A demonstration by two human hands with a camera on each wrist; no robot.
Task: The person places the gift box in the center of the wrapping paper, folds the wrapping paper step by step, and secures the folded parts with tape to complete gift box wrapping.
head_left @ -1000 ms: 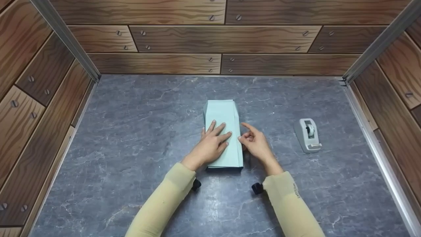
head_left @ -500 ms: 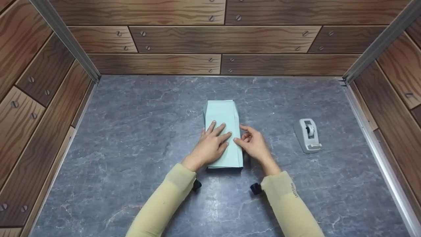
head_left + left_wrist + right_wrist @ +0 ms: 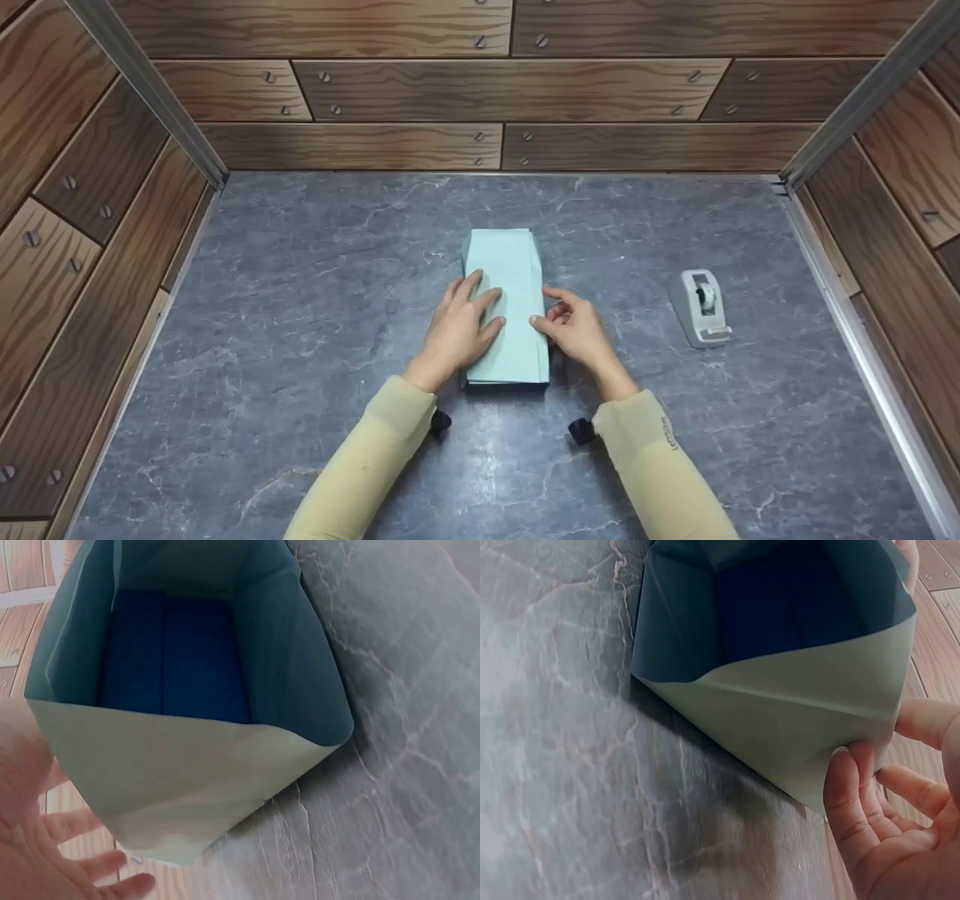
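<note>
A long package in light blue paper [image 3: 508, 262] lies at mid-table. In the left wrist view, the paper [image 3: 172, 757] forms a tube with its near end unfolded, and a dark blue box [image 3: 199, 652] sits inside. My left hand [image 3: 451, 324] rests along the package's left side, fingers spread, with the fingertips on its top. On the right, my right hand [image 3: 581, 330] holds the paper's edge, thumb on top and index finger along the side. The right wrist view shows its other fingers [image 3: 845, 784] curled against the paper's side wall.
A grey tape dispenser [image 3: 701, 309] with a roll of tape stands to the right of the package. Wood-patterned walls [image 3: 420, 90] border the grey marbled table [image 3: 322, 247] at the back and both sides.
My right thumb has moved left onto the package's top, and the index finger has come to its edge. My left hand has slid left and drawn its fingers back; the package shifted slightly left.
</note>
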